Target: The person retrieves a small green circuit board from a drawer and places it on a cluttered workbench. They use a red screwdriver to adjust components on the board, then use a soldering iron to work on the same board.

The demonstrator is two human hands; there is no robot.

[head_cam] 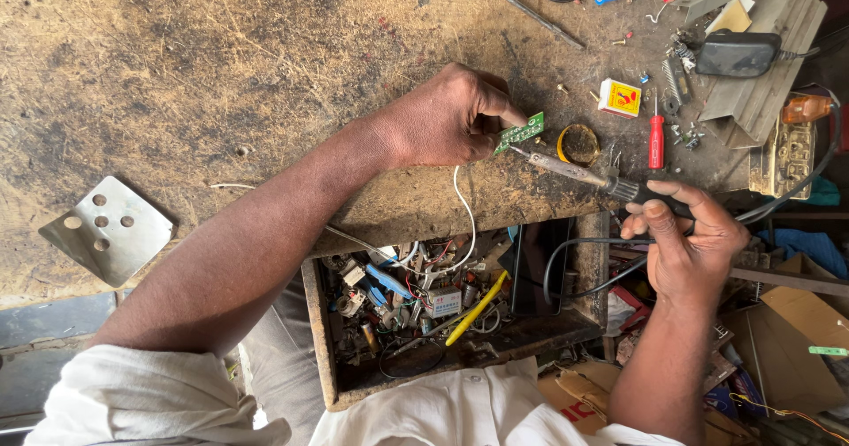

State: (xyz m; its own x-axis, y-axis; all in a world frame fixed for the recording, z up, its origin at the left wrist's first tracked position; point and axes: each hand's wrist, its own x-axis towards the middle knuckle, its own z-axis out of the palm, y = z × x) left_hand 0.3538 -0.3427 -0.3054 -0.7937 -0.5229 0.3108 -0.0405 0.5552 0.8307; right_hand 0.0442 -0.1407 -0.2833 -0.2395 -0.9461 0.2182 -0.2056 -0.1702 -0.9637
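My left hand (447, 119) pinches a small green circuit board (520, 132) and holds it against the worn wooden workbench (221, 66). A white wire (467, 212) runs down from under that hand into the drawer. My right hand (685, 234) grips the black handle of a soldering iron (575, 170). Its metal tip touches the lower edge of the green board. The iron's black cable (566, 265) loops below the bench edge.
An open wooden drawer (323, 340) below the bench holds several wires and small parts. A round yellow tin (579, 144), a red screwdriver (656, 137), a small yellow-and-white box (619, 98) and a black adapter (737, 54) lie to the right. A perforated metal plate (106, 229) lies at the left.
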